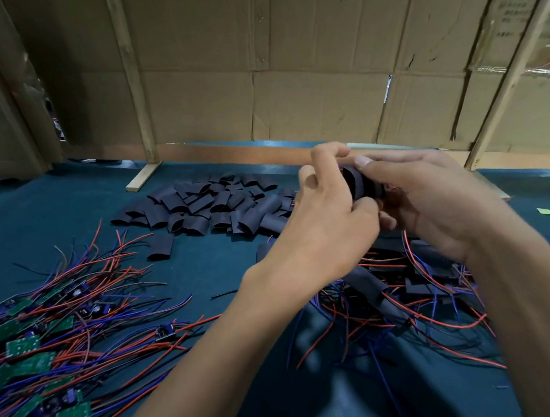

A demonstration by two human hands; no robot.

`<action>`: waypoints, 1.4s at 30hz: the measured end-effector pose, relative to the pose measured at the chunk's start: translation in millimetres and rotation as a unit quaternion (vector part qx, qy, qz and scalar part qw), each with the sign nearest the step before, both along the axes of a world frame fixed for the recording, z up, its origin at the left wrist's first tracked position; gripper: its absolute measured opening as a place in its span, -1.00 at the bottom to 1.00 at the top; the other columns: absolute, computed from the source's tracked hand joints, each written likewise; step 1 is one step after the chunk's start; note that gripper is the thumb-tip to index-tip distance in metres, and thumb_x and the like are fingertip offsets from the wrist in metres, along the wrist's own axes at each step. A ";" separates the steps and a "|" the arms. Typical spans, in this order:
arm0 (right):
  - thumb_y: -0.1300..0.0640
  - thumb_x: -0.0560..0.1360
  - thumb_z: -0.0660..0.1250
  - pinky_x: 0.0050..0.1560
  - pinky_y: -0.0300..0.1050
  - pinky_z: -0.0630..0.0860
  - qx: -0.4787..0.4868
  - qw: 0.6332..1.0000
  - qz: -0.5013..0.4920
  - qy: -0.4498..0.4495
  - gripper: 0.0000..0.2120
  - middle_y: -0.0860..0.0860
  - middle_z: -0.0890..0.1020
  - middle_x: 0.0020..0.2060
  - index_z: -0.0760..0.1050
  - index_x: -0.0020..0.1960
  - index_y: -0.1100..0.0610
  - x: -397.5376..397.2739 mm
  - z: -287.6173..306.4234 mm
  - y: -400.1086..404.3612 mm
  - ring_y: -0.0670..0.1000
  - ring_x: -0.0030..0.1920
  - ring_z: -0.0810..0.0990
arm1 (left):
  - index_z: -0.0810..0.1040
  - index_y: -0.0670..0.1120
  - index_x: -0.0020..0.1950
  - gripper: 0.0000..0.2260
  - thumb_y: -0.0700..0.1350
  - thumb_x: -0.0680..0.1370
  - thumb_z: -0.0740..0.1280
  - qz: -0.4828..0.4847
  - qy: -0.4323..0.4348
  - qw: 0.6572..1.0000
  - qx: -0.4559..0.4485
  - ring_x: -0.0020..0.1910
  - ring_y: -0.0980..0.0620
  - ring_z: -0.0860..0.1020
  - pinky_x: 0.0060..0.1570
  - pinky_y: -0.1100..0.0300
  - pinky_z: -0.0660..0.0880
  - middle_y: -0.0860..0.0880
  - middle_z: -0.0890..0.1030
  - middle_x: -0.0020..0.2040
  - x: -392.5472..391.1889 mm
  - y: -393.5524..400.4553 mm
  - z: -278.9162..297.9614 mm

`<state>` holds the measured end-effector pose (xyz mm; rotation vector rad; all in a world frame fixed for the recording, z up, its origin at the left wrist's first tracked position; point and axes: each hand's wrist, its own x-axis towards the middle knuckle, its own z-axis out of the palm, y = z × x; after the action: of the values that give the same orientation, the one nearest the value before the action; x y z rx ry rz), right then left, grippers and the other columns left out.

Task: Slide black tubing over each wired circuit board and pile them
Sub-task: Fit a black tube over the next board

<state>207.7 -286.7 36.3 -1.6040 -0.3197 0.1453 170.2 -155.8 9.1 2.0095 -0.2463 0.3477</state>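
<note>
I hold one black tube (360, 183) between my two hands. My left hand (324, 215) pinches its left end, and my right hand (429, 199) curls round its right end. More tubes (201, 205) lie far left, bare boards (28, 356) near left.

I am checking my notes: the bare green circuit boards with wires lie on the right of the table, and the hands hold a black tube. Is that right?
Not quite. The head view shows the bare green circuit boards on the left. The hands, left and right, do hold a black tube.
</note>
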 end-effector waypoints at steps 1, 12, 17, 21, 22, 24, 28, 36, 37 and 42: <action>0.24 0.58 0.35 -0.50 -0.20 0.35 0.020 1.000 0.001 0.000 -0.82 0.10 0.63 -0.26 0.68 0.12 0.22 -0.7 1.8 -3.2 -0.02 -0.41 0.44 | 0.15 0.14 0.33 -0.57 -0.17 0.55 0.20 -0.001 0.010 1.000 0.009 0.12 -0.05 0.47 0.09 0.07 0.41 -0.03 0.31 0.21 1.0 0.8 -0.3; 0.36 0.34 0.43 -0.18 -0.23 0.63 0.171 0.981 0.093 -0.005 -0.62 0.10 0.69 -0.18 0.61 0.17 0.32 0.5 5.8 -12.4 -0.04 -0.27 0.67 | -0.07 0.23 0.53 -0.15 -0.24 0.40 0.29 -0.050 0.007 0.997 0.053 0.51 -0.01 0.20 0.45 -0.06 0.29 0.02 0.16 0.53 -1.0 7.0 1.1; 0.29 0.41 0.43 -0.17 -0.24 0.64 0.225 0.971 0.083 -0.001 -0.71 0.14 0.69 -0.12 0.65 0.13 0.29 5.2 3.8 -11.0 -0.02 -0.20 0.70 | -0.21 0.33 0.50 -0.05 -0.27 0.40 0.31 -0.077 -0.003 0.996 0.039 0.58 -0.11 0.16 0.50 -0.11 0.26 0.01 -0.04 0.62 -4.2 4.6 3.2; 0.21 0.41 0.47 -0.36 -0.24 0.51 0.180 0.983 0.035 -0.030 -0.82 0.12 0.64 -0.20 0.71 0.00 0.22 2.4 1.2 -2.4 -0.06 -0.34 0.55 | -0.22 0.30 0.52 -0.05 -0.29 0.41 0.31 -0.086 -0.008 0.995 0.052 0.57 -0.11 0.15 0.50 -0.11 0.24 -0.04 0.01 0.60 -7.0 1.4 2.3; 0.20 0.43 0.48 -0.40 -0.23 0.45 0.167 0.985 0.014 -0.036 -0.84 0.14 0.62 -0.20 0.71 -0.01 0.21 2.0 0.0 -0.1 -0.06 -0.37 0.51 | -0.22 0.31 0.51 -0.05 -0.29 0.42 0.31 -0.084 -0.004 0.995 0.060 0.50 -0.24 0.26 0.46 -0.15 0.30 -0.14 0.10 0.57 -7.8 0.8 2.8; 0.19 0.46 0.49 -0.45 -0.23 0.36 0.151 0.987 -0.027 -0.042 -0.82 0.17 0.57 -0.17 0.69 0.03 0.24 2.3 -2.6 4.5 -0.07 -0.42 0.43 | -0.22 0.34 0.50 -0.06 -0.28 0.44 0.30 -0.079 0.001 0.994 0.070 0.35 -0.43 0.38 0.33 -0.19 0.40 -0.28 0.29 0.46 -9.5 0.8 3.7; 0.21 0.51 0.45 -0.52 -0.22 0.26 0.136 0.987 -0.082 -0.036 -0.89 0.16 0.65 -0.19 0.67 -0.02 0.25 3.2 -3.5 8.1 -0.04 -0.43 0.42 | -0.15 0.23 0.57 -0.22 -0.29 0.53 0.17 -0.056 0.009 0.998 0.038 0.27 -0.29 0.47 0.26 -0.13 0.41 -0.23 0.46 0.35 -2.5 0.7 -0.9; 0.20 0.59 0.34 -0.54 -0.25 0.37 0.165 0.984 -0.059 0.018 -0.85 0.16 0.72 -0.19 0.59 0.03 0.29 7.2 0.0 -6.7 -0.03 -0.40 0.62 | 0.50 -0.03 0.45 -0.58 -0.28 0.66 0.10 0.018 -0.023 0.994 -0.102 -0.15 0.25 0.43 0.02 0.31 0.35 -0.01 0.47 0.18 12.0 5.5 5.3; 0.19 0.59 0.34 -0.53 -0.26 0.41 0.174 0.983 -0.051 0.027 -0.83 0.15 0.72 -0.17 0.59 0.07 0.29 7.5 0.3 -8.5 -0.03 -0.36 0.64 | 0.51 -0.02 0.45 -0.58 -0.29 0.66 0.10 0.015 -0.021 0.994 -0.102 -0.17 0.24 0.41 0.00 0.30 0.35 -0.04 0.46 0.18 13.6 7.6 6.0; 0.11 0.56 0.39 -0.46 -0.27 0.50 0.184 0.982 -0.019 0.028 -0.78 0.16 0.74 -0.14 0.61 0.08 0.25 6.6 1.3 -7.5 -0.01 -0.26 0.72 | 0.56 -0.14 0.36 -0.63 -0.40 0.60 0.25 -0.003 -0.060 0.983 -0.175 -0.30 0.32 0.51 -0.10 0.45 0.41 0.09 0.58 -0.05 13.4 8.6 4.7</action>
<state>214.3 -294.2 37.6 -1.2362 -0.2554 0.0943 183.6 -147.1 13.8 1.6432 -0.2478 0.4745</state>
